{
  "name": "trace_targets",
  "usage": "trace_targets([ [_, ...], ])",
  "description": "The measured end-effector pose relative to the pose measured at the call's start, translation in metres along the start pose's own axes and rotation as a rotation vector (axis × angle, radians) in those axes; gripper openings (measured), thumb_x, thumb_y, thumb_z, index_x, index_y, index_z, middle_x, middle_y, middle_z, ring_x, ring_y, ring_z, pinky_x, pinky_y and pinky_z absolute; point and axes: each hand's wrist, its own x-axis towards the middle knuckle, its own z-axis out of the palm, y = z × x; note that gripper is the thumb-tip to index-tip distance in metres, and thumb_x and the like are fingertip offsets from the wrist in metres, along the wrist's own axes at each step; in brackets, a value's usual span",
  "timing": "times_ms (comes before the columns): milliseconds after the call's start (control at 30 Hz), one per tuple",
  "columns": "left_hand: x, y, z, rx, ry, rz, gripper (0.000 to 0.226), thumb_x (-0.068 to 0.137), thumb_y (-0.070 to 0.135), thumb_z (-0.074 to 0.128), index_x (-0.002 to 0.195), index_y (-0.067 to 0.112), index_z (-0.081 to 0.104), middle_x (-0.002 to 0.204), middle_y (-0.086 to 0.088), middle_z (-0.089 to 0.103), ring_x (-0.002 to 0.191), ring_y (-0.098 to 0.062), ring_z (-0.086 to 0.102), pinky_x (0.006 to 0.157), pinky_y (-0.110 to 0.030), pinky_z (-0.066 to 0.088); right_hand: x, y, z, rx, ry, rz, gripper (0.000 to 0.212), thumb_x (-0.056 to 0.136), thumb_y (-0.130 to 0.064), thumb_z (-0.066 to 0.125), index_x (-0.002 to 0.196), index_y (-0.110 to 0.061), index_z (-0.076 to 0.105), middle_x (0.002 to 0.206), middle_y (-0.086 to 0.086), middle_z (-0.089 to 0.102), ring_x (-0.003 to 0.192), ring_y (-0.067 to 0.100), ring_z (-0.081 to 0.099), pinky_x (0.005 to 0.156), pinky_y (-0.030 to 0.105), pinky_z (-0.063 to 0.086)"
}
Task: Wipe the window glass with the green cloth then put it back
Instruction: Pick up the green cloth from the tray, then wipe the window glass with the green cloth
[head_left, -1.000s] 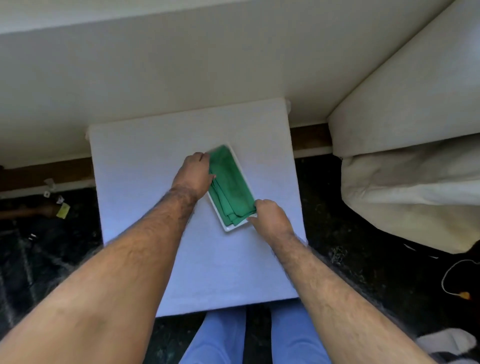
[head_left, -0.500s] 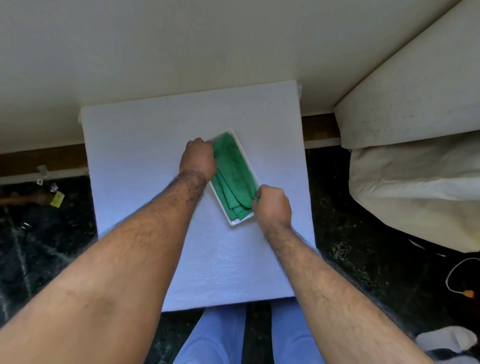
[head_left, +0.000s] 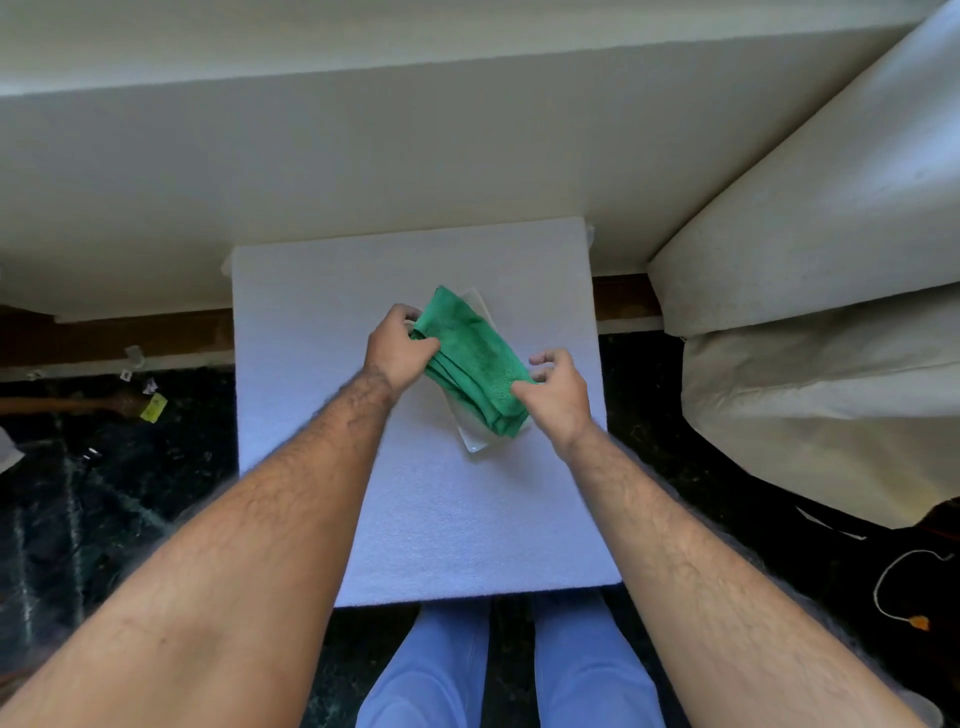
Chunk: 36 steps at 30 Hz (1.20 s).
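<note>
A folded green cloth (head_left: 475, 361) is lifted slightly above a small white rectangular tray (head_left: 474, 440), which lies on a white table top (head_left: 322, 312). My left hand (head_left: 397, 351) pinches the cloth's far left edge. My right hand (head_left: 556, 392) grips its near right end between thumb and fingers. Most of the tray is hidden under the cloth. No window glass is in view.
A cream wall and sill (head_left: 363, 156) run behind the table. A cream padded piece of furniture (head_left: 831, 312) stands at the right. The dark floor holds small scraps (head_left: 153, 406) at the left and a thin cable (head_left: 898, 587) at the right. My legs in blue trousers (head_left: 509, 670) show below the table.
Both hands have closed on the cloth and raised it a little off the tray. The right hand has shifted from the tray's near corner onto the cloth's end.
</note>
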Motion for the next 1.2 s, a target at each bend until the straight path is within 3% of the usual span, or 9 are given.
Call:
trace_targets([
  [100,-0.022,0.023,-0.017,-0.283,-0.079,-0.061,0.045,0.09,-0.005,0.068,0.133,0.003,0.056,0.117,-0.012,0.069,0.101,-0.027,0.07,0.078,-0.033,0.065,-0.01,-0.022,-0.011,0.146,-0.089,0.08,0.051,0.089,-0.001,0.075,0.138,-0.01,0.063,0.103,0.002,0.073,0.104,0.022,0.076,0.093,0.036,0.064],
  [167,-0.037,0.043,-0.031,-0.365,-0.138,-0.025,0.038,0.091,-0.01,0.065,0.128,-0.004,0.061,0.103,-0.013,0.072,0.093,-0.028,0.07,0.067,-0.026,0.066,-0.02,-0.04,-0.024,0.163,-0.13,0.059,0.038,0.09,-0.005,0.079,0.128,-0.004,0.074,0.109,0.007,0.08,0.103,0.024,0.079,0.089,0.032,0.066],
  [300,-0.068,0.092,-0.067,-0.438,-0.149,0.045,0.03,0.091,-0.01,0.064,0.117,0.004,0.065,0.099,-0.011,0.07,0.085,-0.023,0.07,0.072,-0.031,0.065,-0.05,-0.088,-0.055,0.125,-0.107,-0.047,0.009,0.089,-0.012,0.084,0.096,-0.018,0.083,0.106,0.008,0.084,0.106,0.029,0.081,0.102,0.047,0.064],
  [467,-0.106,0.161,-0.109,-0.459,-0.228,0.183,0.023,0.093,-0.008,0.067,0.103,0.013,0.066,0.095,-0.007,0.07,0.085,-0.02,0.07,0.076,-0.03,0.064,-0.089,-0.158,-0.101,0.04,0.03,-0.203,0.012,0.082,-0.015,0.088,0.085,-0.026,0.083,0.096,0.003,0.085,0.105,0.029,0.081,0.101,0.046,0.064],
  [600,-0.138,0.226,-0.152,-0.399,-0.205,0.318,0.029,0.09,-0.012,0.068,0.102,0.015,0.066,0.096,-0.007,0.07,0.084,-0.018,0.068,0.075,-0.027,0.064,-0.126,-0.219,-0.135,0.023,0.086,-0.301,0.016,0.079,-0.014,0.091,0.091,-0.023,0.085,0.101,0.004,0.085,0.107,0.026,0.08,0.105,0.047,0.062],
  [667,-0.155,0.257,-0.175,-0.39,-0.176,0.363,0.031,0.088,-0.012,0.07,0.108,0.012,0.068,0.1,-0.008,0.071,0.088,-0.02,0.069,0.075,-0.029,0.065,-0.146,-0.25,-0.149,0.037,0.107,-0.357,0.018,0.077,-0.014,0.094,0.087,-0.026,0.085,0.096,0.0,0.085,0.103,0.021,0.08,0.104,0.043,0.063],
  [767,-0.178,0.3,-0.206,-0.396,-0.13,0.406,0.039,0.086,-0.01,0.073,0.122,0.006,0.068,0.11,-0.011,0.073,0.096,-0.024,0.071,0.073,-0.03,0.067,-0.172,-0.295,-0.166,0.064,0.114,-0.434,0.023,0.077,-0.012,0.095,0.098,-0.017,0.086,0.093,-0.001,0.084,0.096,0.017,0.079,0.102,0.044,0.064],
  [900,-0.215,0.349,-0.24,-0.415,-0.11,0.471,0.031,0.086,-0.007,0.075,0.111,0.01,0.071,0.109,-0.01,0.075,0.094,-0.027,0.075,0.068,-0.035,0.068,-0.209,-0.35,-0.192,0.092,0.098,-0.517,0.028,0.079,-0.008,0.093,0.105,-0.005,0.082,0.108,0.014,0.083,0.109,0.032,0.079,0.1,0.052,0.065],
  [1200,-0.304,0.456,-0.316,-0.504,-0.007,0.717,0.037,0.091,0.005,0.075,0.126,0.0,0.065,0.115,-0.017,0.073,0.101,-0.03,0.073,0.074,-0.04,0.067,-0.294,-0.467,-0.24,0.173,0.132,-0.753,0.018,0.083,-0.008,0.09,0.089,-0.018,0.077,0.103,0.01,0.081,0.106,0.029,0.079,0.091,0.048,0.069],
])
